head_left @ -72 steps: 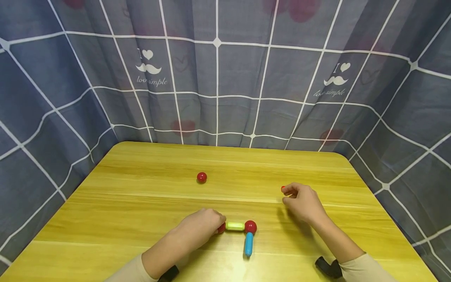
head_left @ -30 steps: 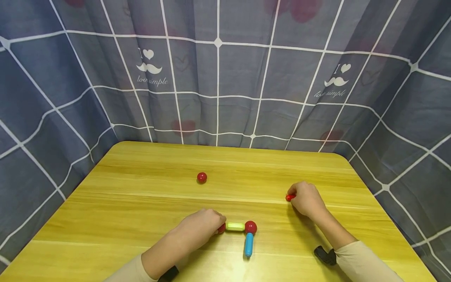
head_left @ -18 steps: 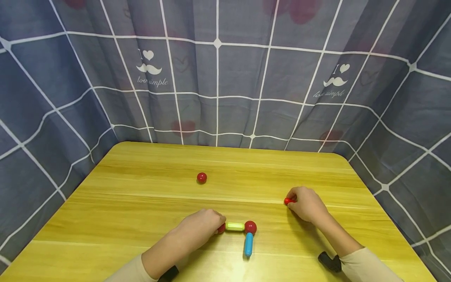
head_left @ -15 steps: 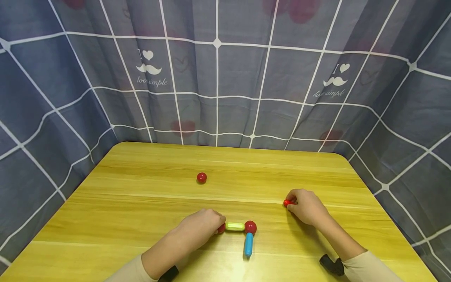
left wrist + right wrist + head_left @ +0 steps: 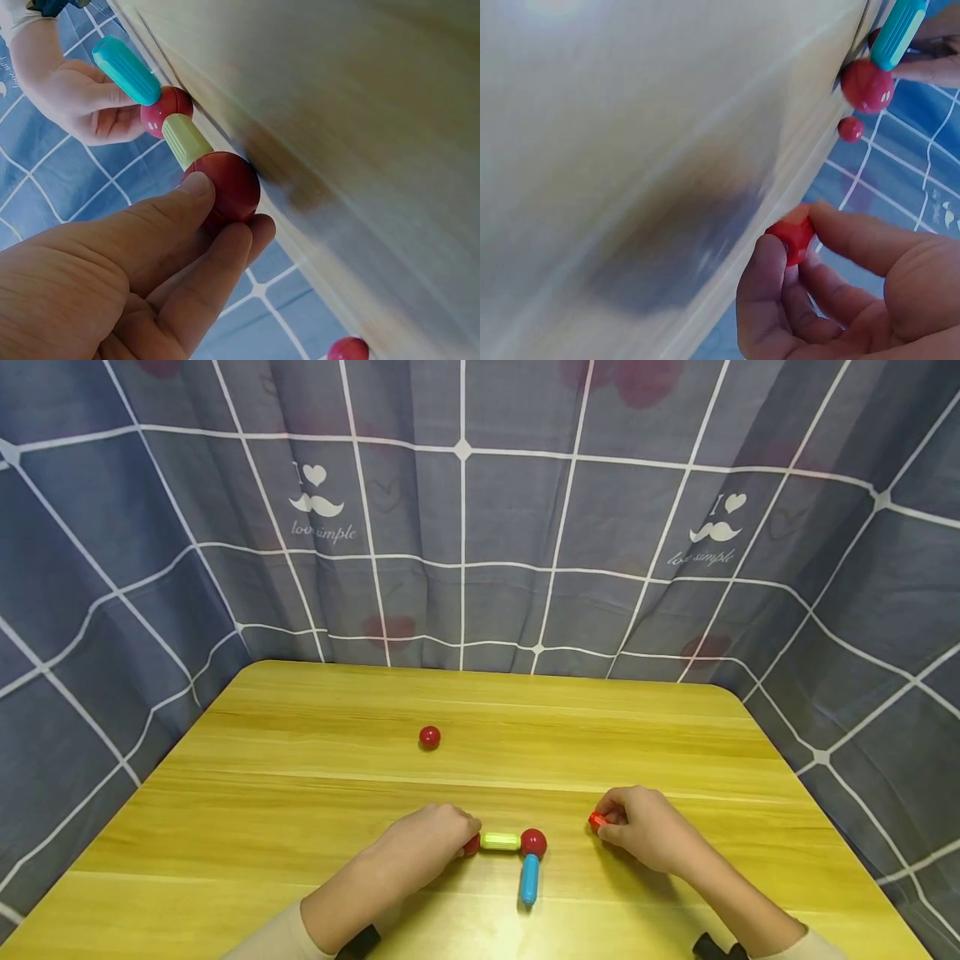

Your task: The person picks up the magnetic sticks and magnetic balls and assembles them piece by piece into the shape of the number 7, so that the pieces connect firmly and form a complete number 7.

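Note:
My left hand (image 5: 427,839) pinches a red ball (image 5: 234,187) between thumb and fingers, close over the table. A yellow-green ribbed stick (image 5: 500,842) joins that ball to a second red ball (image 5: 533,843). From the second ball a blue stick (image 5: 529,881) points toward the near edge. Right of this joined set, my right hand (image 5: 648,828) pinches a short, bright red, faceted piece (image 5: 793,234) between thumb and fingertips. Its far part is hidden by the fingers. In the right wrist view the piece is held up from the tabletop, apart from the other pieces.
A loose red ball (image 5: 430,737) lies farther back on the wooden table (image 5: 300,735), left of centre. Behind the table and along its sides hangs a blue-grey checked curtain (image 5: 510,510). Black straps (image 5: 717,948) show at the wrists.
My right hand has brought the red piece nearer and slightly left, toward the joined set, turning it a little. My left hand, the joined pieces and the loose ball have stayed put.

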Motion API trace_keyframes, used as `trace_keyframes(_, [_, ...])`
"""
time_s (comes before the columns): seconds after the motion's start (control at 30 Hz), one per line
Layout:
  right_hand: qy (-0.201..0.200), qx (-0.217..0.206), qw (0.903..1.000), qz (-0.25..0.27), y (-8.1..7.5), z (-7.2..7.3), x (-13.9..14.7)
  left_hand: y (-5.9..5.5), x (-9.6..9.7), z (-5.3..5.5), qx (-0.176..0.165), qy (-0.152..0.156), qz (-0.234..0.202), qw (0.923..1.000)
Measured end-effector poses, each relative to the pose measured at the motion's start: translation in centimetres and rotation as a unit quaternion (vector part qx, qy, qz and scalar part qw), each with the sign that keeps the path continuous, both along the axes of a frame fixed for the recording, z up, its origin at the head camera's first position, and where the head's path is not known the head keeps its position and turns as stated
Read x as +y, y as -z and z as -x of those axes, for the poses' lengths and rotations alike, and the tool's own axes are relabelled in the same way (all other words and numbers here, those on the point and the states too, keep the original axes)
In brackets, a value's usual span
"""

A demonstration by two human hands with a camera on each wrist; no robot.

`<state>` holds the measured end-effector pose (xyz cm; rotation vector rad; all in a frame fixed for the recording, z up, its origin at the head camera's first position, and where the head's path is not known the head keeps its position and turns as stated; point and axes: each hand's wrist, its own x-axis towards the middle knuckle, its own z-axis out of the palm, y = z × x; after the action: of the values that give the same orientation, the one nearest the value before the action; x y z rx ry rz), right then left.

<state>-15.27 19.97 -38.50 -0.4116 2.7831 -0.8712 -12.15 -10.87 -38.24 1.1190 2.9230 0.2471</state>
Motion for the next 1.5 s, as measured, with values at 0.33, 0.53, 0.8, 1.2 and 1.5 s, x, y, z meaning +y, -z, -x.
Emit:
trace_keyframes(0.33, [-0.033, -0.025, 0.9991, 0.012, 0.1, -1.8, -0.4, 0.0, 0.1, 0.0, 0.001, -0.002, 0.005, 1.0000])
trace_keyframes(0.53, [-0.055, -0.108, 0.9895, 0.079, 0.1, -2.5, -0.6, 0.0, 0.0, -0.1, 0.003, -0.007, 0.003, 1.0000])
trace_keyframes(0.8, [-0.060, -0.187, 0.9661, 0.167, 0.8, -3.5, -0.7, 0.0, 0.1, -0.1, 0.001, -0.008, 0.006, 0.9999])
trace_keyframes(1.2, [-0.051, -0.297, 0.9120, 0.278, 1.9, -5.1, -2.2, 0.0, 0.0, -0.2, 0.019, -0.007, 0.006, 0.9998])
trace_keyframes(1.5, [-0.067, -0.335, 0.8901, 0.302, 2.5, -6.4, -3.5, 0.0, 0.0, -0.3, 0.016, -0.005, 0.008, 0.9998])
